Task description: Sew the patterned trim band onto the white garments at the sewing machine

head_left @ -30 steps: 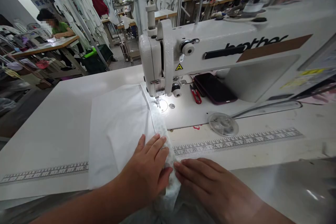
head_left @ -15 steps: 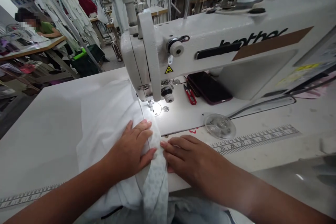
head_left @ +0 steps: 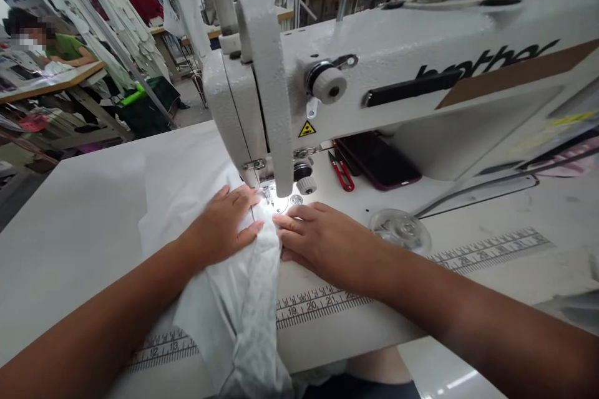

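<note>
White fabric [head_left: 219,287] with a faintly patterned band along its right edge runs under the needle area of a sewing machine [head_left: 243,106]. My left hand [head_left: 219,221] lies flat on the cloth, fingers stretched toward the presser foot [head_left: 267,194] and thumb apart. At the band's right edge, just in front of the foot, my right hand [head_left: 322,240] grips the fabric with bunched fingers; its thumb is mostly hidden. The cloth's lower end hangs over the table's front edge.
Red thread snips [head_left: 341,171] and a dark phone [head_left: 381,162] lie under the machine arm. A clear round bobbin-like disc [head_left: 400,229] sits right of my right hand. Ruler tape [head_left: 322,305] lines the table front. A person [head_left: 65,47] works at another table, back left.
Both hands have moved forward toward the presser foot, carrying the fabric with them. More ruler tape shows in front. The camera view has shifted closer to the machine.
</note>
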`<state>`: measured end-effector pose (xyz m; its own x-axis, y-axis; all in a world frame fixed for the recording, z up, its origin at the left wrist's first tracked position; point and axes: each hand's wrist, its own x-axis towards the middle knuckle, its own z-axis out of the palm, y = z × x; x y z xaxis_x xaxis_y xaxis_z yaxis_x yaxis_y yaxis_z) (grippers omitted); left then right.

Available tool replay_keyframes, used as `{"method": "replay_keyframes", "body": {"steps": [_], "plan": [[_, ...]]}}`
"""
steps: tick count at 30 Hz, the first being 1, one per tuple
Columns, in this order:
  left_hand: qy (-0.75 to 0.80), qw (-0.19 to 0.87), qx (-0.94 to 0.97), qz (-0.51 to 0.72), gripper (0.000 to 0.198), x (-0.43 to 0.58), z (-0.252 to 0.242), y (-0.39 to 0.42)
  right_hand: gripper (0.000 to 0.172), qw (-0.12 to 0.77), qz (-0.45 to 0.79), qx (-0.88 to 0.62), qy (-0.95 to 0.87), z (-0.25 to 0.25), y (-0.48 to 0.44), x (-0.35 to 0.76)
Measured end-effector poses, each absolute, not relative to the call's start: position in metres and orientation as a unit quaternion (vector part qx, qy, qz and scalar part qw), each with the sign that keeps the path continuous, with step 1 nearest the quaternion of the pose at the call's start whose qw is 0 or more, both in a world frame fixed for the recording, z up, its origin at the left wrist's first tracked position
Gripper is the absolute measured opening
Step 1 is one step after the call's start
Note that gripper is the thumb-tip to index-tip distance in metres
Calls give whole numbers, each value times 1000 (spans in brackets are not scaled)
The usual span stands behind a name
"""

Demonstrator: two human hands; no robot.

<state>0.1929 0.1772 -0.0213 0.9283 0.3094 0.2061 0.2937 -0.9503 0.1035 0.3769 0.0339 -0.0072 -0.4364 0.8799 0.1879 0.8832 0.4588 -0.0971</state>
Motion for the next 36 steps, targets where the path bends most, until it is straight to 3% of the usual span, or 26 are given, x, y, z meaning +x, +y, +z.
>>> {"method": "replay_keyframes", "body": {"steps": [6, 8, 13, 16, 17, 20, 22, 25, 27, 32, 36], "plan": [[163, 24, 975, 149, 23, 188, -16, 168, 12, 160, 23, -552, -818, -7, 23, 373], [205, 46, 965, 156, 20, 176, -11, 146, 18, 210, 30, -566, -797, -11, 0, 364], [309, 210, 923, 90, 19, 156, 4, 89, 29, 331, 88, -581, -738, -29, -57, 318], [381, 334, 860, 52, 17, 162, 16, 76, 7, 374, 96, -585, -713, -36, -70, 291], [409, 396, 821, 49, 20, 166, 21, 75, 9, 394, 113, -586, -699, -35, -71, 285], [446, 622, 636, 98, 21, 176, 32, 74, 17, 461, 244, -569, -636, -28, -75, 274], [441, 719, 515, 152, 15, 179, 34, 72, 19, 503, 383, -544, -551, -24, -79, 269], [449, 759, 436, 181, 15, 177, 29, 67, 27, 554, 552, -467, -412, -26, -84, 258], [449, 768, 428, 158, 19, 172, 25, 61, 27, 547, 591, -447, -390, -32, -87, 251], [422, 762, 472, 133, 29, 148, 21, 44, 13, 422, 484, -547, -538, -36, -96, 262], [368, 732, 553, 150, 30, 132, 23, 32, 16, 507, 374, -573, -524, -15, -92, 287]]}}
